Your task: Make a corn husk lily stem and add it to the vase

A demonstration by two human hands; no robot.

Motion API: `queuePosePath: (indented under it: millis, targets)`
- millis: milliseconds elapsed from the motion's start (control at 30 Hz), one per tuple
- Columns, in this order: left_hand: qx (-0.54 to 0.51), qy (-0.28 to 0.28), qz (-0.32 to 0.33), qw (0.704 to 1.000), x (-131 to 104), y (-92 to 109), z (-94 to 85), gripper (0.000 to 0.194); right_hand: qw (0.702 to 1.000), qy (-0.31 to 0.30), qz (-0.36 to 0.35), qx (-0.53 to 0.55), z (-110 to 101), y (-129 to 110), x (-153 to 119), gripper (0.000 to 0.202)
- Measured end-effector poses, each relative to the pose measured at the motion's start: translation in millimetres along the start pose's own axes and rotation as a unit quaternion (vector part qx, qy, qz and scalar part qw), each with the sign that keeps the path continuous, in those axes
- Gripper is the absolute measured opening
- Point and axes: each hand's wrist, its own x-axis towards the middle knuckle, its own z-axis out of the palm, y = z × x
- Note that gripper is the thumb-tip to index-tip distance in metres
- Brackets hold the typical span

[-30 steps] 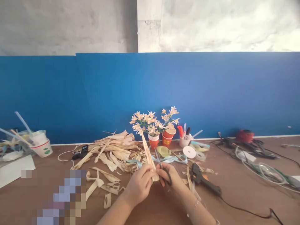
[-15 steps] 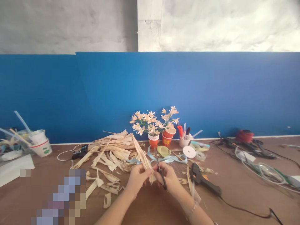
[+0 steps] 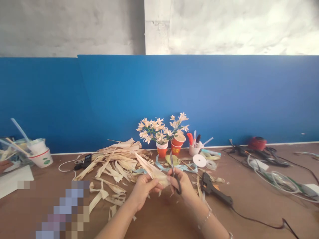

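Observation:
A pale dried corn husk point(image 3: 151, 168) stretches between my two hands, its pointed tip aimed up and left. My left hand point(image 3: 142, 191) pinches its lower part between thumb and fingers. My right hand point(image 3: 183, 183) is closed around the handles of a pair of dark-handled scissors point(image 3: 178, 186), blades pointing up and away from me. The thumb and finger of that hand also hold the husk's right end. Small husk scraps lie beneath. Beyond my left hand spreads a heap of dried husks point(image 3: 122, 149).
Husk flowers point(image 3: 156, 127) stand in red paper cups point(image 3: 162, 152) at the back. Right of my hands lie a black glue gun point(image 3: 215, 192), a white disc point(image 3: 199, 161) and tape point(image 3: 211, 165). Cables point(image 3: 281, 182) are at far right. A white cup point(image 3: 42, 157) and part of another person's hand point(image 3: 5, 165) are left.
The husk has swung from steep to more slanted leftward and looks spread wider. My hands have moved slightly apart. Another person's hand has appeared at the left edge.

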Motion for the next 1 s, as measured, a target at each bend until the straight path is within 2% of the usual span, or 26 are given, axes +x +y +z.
queuePosePath:
  millis: [200, 333, 533, 600, 667, 767, 867, 1000]
  targets:
    - [0.028, 0.094, 0.015, 0.995, 1.5, -0.6, -0.4, 0.041, 1.0, -0.019, -0.005, -0.024, 3.7, 8.2, -0.3, 0.028]
    - [0.042, 0.102, 0.054, 0.992, 1.7, -2.0, -0.4, 0.038, 0.999, -0.039, -0.009, -0.022, 6.5, 8.2, -1.2, 0.024]
    - [0.06, 0.126, 0.138, 0.981, 0.1, -1.4, 0.9, 0.032, 0.999, -0.025, -0.014, -0.035, 6.7, 4.1, -1.3, 0.028]
    - [0.045, 0.136, 0.14, 0.98, 0.3, -1.3, 0.6, 0.033, 0.999, -0.04, -0.001, -0.035, 7.0, 2.7, -1.9, 0.028]
    - [-0.003, 0.122, 0.111, 0.986, 0.7, -0.8, 0.0, 0.034, 0.998, -0.054, 0.017, -0.031, 8.6, 1.6, -3.5, 0.026]
    - [-0.079, 0.056, 0.061, 0.993, 0.7, 0.4, -0.7, 0.033, 0.994, -0.095, 0.051, -0.022, 13.0, 1.2, -7.4, 0.028]
    - [-0.092, 0.008, 0.041, 0.995, 0.1, 0.7, -1.1, 0.034, 0.986, -0.141, 0.083, -0.01, 17.3, 2.3, -11.1, 0.03]
    - [-0.048, 0.022, 0.064, 0.997, -0.1, 0.0, -2.0, 0.035, 0.984, -0.151, 0.095, -0.005, 20.5, 2.9, -12.4, 0.027]
